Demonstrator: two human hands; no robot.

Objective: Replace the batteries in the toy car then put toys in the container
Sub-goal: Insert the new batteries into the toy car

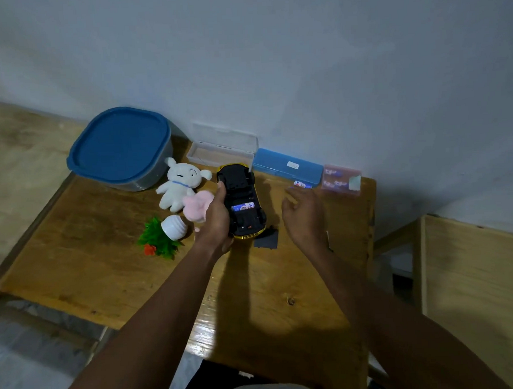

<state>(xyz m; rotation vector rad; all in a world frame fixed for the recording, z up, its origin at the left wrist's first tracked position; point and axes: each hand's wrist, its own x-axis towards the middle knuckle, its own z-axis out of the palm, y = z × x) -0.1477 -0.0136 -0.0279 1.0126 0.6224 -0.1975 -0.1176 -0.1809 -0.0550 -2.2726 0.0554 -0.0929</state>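
Note:
My left hand (216, 218) grips a yellow toy car (242, 203) turned upside down over the wooden table (111, 259). Its black underside faces up, and one battery (243, 207) lies in the uncovered compartment. My right hand (304, 214) hovers to the right of the car with fingers spread, holding nothing. Loose batteries (302, 185) lie beyond its fingertips. A small black battery cover (266, 239) lies on the table just below the car. The grey container with a blue lid (121, 147) stands at the back left.
A white plush dog (180, 187), a pink plush (195, 208) and a toy plant in a white pot (164, 236) lie left of the car. A clear open box (221, 151), a blue case (288, 166) and a pink battery box (341, 180) line the wall.

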